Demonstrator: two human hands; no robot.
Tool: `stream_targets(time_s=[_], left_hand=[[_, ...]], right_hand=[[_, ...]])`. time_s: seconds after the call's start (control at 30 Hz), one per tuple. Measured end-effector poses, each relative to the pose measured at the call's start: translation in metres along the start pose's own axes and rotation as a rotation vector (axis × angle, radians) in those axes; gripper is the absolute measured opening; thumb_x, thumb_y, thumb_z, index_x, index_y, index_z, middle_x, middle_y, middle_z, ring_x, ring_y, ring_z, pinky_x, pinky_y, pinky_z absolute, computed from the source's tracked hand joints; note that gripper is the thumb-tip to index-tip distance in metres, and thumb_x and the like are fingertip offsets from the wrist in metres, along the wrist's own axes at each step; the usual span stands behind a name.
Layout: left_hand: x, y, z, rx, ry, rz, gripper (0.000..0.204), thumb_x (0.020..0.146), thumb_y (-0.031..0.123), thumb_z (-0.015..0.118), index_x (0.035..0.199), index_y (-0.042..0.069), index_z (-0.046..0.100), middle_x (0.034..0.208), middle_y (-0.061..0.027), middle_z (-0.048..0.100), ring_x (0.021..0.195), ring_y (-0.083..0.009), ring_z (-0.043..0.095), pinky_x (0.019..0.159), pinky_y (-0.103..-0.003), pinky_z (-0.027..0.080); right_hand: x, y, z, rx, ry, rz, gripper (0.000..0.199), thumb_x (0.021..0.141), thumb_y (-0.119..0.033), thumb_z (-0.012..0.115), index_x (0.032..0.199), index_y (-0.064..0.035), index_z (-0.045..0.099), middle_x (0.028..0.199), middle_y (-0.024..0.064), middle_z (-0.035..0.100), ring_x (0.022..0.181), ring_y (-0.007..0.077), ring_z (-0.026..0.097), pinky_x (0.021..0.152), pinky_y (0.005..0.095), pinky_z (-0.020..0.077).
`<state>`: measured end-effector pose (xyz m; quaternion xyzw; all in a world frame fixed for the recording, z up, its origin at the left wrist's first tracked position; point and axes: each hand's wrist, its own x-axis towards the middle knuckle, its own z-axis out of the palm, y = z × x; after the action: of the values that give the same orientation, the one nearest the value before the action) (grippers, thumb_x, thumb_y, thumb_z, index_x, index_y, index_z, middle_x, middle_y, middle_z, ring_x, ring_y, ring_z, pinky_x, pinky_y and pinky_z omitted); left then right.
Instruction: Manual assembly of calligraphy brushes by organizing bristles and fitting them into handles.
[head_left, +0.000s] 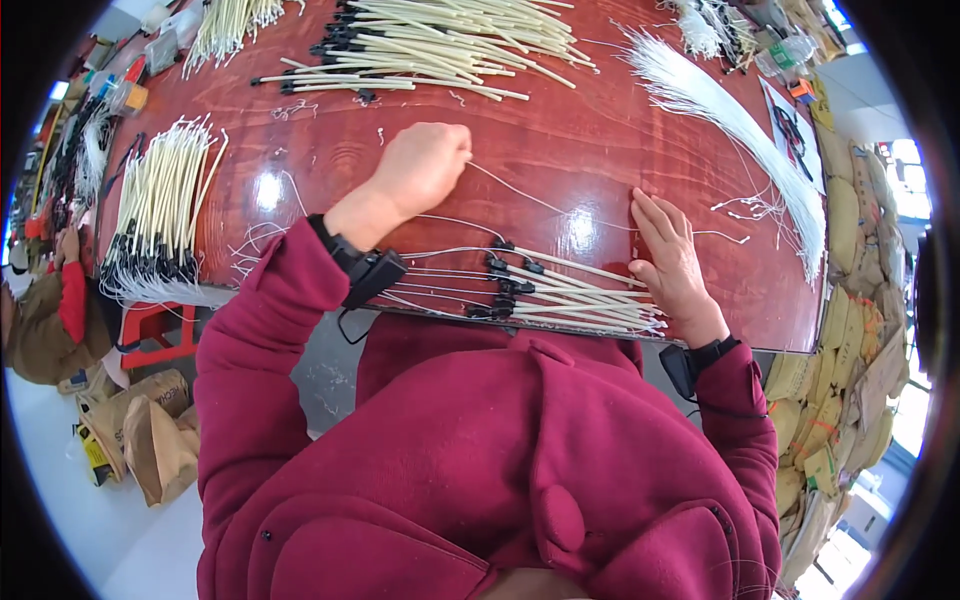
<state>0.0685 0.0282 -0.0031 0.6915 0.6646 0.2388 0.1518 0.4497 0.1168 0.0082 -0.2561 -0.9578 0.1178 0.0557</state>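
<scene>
My left hand (415, 172) is closed in a fist above the table, pinching a thin white cord (530, 197). From the fist the cord slants down to the right and meets my right hand (672, 255), with a loose length (722, 235) showing beyond it. That right hand rests on the tabletop, fingers stretched out, its palm side beside a small bundle of cream rods (585, 288). Black end pieces (508, 282) sit on the rods' left ends, and white cords run from them leftward beneath my left forearm. Whether the right fingers press on the cord cannot be made out.
The reddish wooden table (330, 140) carries a large pile of cream rods (450, 40) at the back and another bundle (160, 190) at left. A long sheaf of white cords (735, 120) curves along the right. Stacked sacks (850, 370) stand beyond the right edge; another person (50, 320) sits at left.
</scene>
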Motion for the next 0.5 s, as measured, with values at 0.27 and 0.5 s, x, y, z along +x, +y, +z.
stream_targets(time_s=[0.27,0.5], left_hand=[[-0.007,0.006,-0.004,-0.044,-0.034,-0.125,0.015,0.093,0.014,0.064,0.091,-0.001,0.065,0.085,-0.0206,0.069,0.083,-0.0410,0.068,0.071,-0.047,0.052],[-0.006,0.004,-0.002,-0.067,-0.026,-0.115,0.016,0.093,0.015,0.065,0.092,-0.001,0.065,0.084,-0.0208,0.069,0.082,-0.0406,0.068,0.071,-0.046,0.051]], right_hand=[[0.008,-0.014,-0.003,0.094,0.118,-0.004,0.089,0.093,-0.076,0.040,0.151,-0.0092,0.049,0.156,0.0140,0.043,0.139,0.0386,0.040,0.115,0.0518,0.0320],[-0.004,-0.026,0.000,0.069,0.002,-0.077,0.085,0.097,-0.074,0.033,0.145,-0.0079,0.056,0.154,0.0160,0.047,0.137,0.0389,0.043,0.114,0.0516,0.0330]])
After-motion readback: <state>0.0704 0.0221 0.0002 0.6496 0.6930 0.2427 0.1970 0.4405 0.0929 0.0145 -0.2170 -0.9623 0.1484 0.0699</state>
